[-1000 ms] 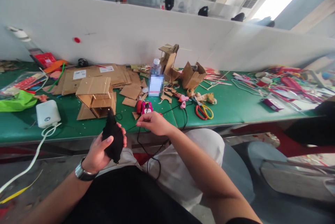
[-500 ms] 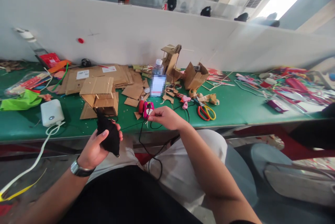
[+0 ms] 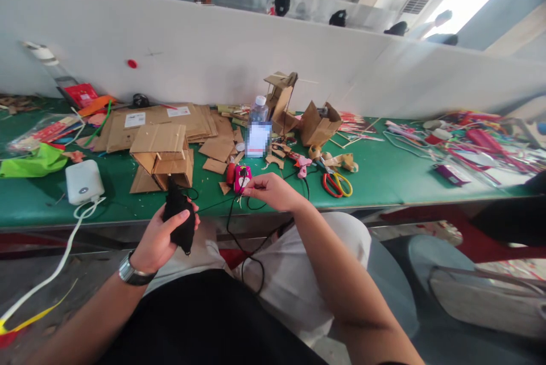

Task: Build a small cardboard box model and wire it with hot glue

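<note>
Black, matte and tapering, a bundle (image 3: 181,225) fills the left grip (image 3: 162,237); the right grip (image 3: 273,191) pinches a straight, fine thread (image 3: 217,203).

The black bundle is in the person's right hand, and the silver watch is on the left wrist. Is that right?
Not quite: the head view shows the black bundle in the left hand. The silver watch is where you said.
</note>
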`<state>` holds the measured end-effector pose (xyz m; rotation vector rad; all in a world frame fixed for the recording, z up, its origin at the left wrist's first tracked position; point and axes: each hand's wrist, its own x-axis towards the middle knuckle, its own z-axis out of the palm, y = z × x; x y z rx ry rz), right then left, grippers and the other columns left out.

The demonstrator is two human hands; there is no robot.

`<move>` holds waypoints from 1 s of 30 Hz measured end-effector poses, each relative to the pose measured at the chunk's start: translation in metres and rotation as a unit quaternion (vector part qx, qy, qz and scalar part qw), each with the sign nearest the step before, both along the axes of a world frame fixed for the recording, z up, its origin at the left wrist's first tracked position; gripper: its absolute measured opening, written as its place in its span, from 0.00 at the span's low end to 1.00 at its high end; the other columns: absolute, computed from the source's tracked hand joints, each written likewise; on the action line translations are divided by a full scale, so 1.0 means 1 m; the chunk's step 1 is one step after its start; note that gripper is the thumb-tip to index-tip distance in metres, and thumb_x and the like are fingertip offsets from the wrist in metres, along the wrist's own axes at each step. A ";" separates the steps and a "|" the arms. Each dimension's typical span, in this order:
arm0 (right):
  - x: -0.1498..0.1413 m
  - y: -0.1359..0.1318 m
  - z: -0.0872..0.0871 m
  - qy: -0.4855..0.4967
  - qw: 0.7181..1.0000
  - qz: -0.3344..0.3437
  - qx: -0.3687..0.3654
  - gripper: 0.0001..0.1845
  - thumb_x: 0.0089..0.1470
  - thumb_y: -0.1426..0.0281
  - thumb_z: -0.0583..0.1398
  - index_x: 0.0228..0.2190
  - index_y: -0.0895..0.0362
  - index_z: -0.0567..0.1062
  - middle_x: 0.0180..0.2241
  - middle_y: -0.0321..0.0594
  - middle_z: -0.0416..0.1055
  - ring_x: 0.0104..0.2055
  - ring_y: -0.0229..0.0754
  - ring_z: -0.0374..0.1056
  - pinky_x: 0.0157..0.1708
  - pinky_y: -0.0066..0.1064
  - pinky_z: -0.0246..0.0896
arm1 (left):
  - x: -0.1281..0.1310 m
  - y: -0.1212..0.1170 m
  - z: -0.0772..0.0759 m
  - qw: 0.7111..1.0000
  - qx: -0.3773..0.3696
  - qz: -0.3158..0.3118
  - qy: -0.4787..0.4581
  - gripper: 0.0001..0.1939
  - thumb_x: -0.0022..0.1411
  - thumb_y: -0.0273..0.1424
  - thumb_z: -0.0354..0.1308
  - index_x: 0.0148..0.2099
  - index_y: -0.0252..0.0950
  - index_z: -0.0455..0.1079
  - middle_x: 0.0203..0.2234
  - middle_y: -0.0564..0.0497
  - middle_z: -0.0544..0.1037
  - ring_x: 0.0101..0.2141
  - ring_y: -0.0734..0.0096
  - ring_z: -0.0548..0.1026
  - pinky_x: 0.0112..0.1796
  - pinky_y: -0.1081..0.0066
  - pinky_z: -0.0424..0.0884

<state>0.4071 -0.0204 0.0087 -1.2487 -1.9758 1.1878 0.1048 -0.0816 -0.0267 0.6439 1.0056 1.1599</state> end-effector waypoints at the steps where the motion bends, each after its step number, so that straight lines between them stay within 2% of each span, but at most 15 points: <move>1: 0.001 0.000 0.001 -0.001 1.000 -0.003 0.002 0.25 0.59 0.49 0.66 0.33 0.60 0.83 0.27 0.36 0.73 0.30 0.37 0.60 0.32 0.29 0.54 | -0.001 0.001 -0.001 1.000 0.016 0.009 0.016 0.29 0.43 0.36 0.82 0.45 0.34 0.75 0.36 0.49 0.82 0.30 0.66 0.81 0.32 0.69 0.79; 5: 0.007 0.003 0.004 0.000 1.000 -0.010 0.017 0.26 0.59 0.47 0.65 0.33 0.60 0.82 0.27 0.36 0.72 0.30 0.37 0.59 0.31 0.30 0.53 | -0.009 0.004 -0.002 0.995 0.064 0.045 0.061 0.28 0.44 0.35 0.82 0.45 0.35 0.75 0.36 0.49 0.82 0.30 0.67 0.80 0.31 0.70 0.79; 11: 0.016 0.005 0.005 -0.015 0.999 -0.031 0.027 0.27 0.58 0.46 0.66 0.30 0.59 0.80 0.25 0.34 0.69 0.28 0.35 0.58 0.29 0.30 0.51 | -0.015 0.009 0.000 0.994 0.070 0.066 0.057 0.27 0.43 0.35 0.81 0.44 0.35 0.75 0.35 0.50 0.82 0.29 0.68 0.80 0.31 0.70 0.79; 22: 0.030 0.004 0.019 -0.022 0.997 -0.068 0.015 0.25 0.54 0.47 0.69 0.29 0.59 0.80 0.23 0.34 0.69 0.26 0.34 0.58 0.27 0.29 0.53 | -0.016 0.007 0.003 0.999 0.043 0.013 -0.015 0.27 0.45 0.39 0.81 0.45 0.34 0.76 0.36 0.47 0.82 0.30 0.63 0.82 0.31 0.66 0.81; 30: 0.036 0.003 0.015 -0.010 0.997 -0.076 0.020 0.24 0.54 0.49 0.69 0.31 0.58 0.80 0.24 0.36 0.73 0.26 0.35 0.62 0.27 0.29 0.55 | -0.010 0.017 0.001 0.995 0.061 0.064 0.041 0.23 0.47 0.35 0.77 0.42 0.34 0.74 0.32 0.49 0.81 0.26 0.67 0.78 0.27 0.68 0.76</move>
